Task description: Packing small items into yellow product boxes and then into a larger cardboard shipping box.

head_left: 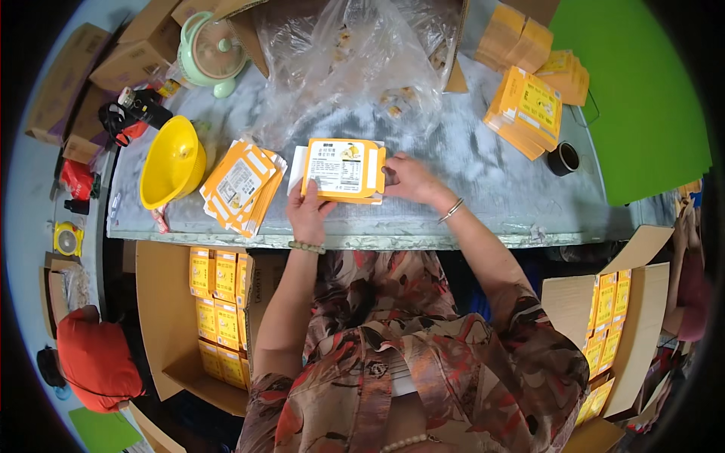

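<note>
One white-and-orange rectangular card carton [332, 167] sits between the two hands, just above the near side of the pale grey, mottled desk [555, 215]. The left hand [306, 214] is clamped on its lower left part, thumb on the printed face. The right hand [411, 181] touches the flaps at the right end; whether its fingers pinch or merely press cannot be told.

The step in hand is judged to be folding or closing that end. The next move appears to call for a steady left hold while the right fingers tuck the flap square, without creasing the card.

Count, working outward. Left of the carton: one fanned stack of flat orange-and-white card blanks [240, 185], number not determinable, and one yellow plastic basin [168, 167]. Right: one fanned stack of orange printed card blanks [529, 104], with further orange card bundles [515, 38] behind it, and one small dark round cup [563, 159] just beside. Beyond the carton: one crumpled clear plastic bag [332, 64] in one brown cardboard box [247, 36]; contents uncounted. Far left: one mint-green lidded pot [208, 57].

Below desk level: two open brown shipping boxes [168, 302], one per side, both holding yellow packed cartons [226, 323]. In the left one, three rows are visible; full totals are hidden.
</note>
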Demonstrator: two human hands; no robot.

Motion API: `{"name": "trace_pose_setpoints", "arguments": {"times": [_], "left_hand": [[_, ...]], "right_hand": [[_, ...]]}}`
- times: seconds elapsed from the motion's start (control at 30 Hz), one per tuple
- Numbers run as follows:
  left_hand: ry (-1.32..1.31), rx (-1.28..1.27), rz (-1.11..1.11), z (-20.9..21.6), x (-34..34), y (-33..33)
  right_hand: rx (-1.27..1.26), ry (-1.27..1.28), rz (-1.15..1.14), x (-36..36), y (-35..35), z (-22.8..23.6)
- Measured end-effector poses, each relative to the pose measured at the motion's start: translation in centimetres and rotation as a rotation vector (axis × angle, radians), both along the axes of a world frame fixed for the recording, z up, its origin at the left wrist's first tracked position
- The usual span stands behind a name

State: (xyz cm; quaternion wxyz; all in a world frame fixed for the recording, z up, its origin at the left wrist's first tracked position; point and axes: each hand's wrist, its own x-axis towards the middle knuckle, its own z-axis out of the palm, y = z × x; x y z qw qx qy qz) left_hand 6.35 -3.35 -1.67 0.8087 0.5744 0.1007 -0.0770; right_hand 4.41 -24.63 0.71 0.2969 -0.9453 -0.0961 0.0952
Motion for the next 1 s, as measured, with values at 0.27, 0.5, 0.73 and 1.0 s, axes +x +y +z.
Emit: {"name": "trace_pose_setpoints", "arguments": {"times": [0.27, 0.5, 0.73, 1.0], "left_hand": [[-0.101, -0.501, 0.061, 2.2, -3.5, -1.9], [-0.285, 0.378, -0.343, 6.1, -6.2, 5.2], [-0.547, 0.224, -0.485, 9.9, -8.9, 4.5], [-0.546, 0.068, -0.145, 5.7, -14.1, 6.6]], "right_hand": [[1.577, 0.244, -0.142, -1.9, 2.9, 5.7], [0.731, -0.027, 0.188, -2.2, 0.1, 13.3], [0.421, -0.300, 0.491, -4.5, 4.8, 12.4], [0.907, 0.025, -0.115, -12.3, 8.0, 4.9]]}}
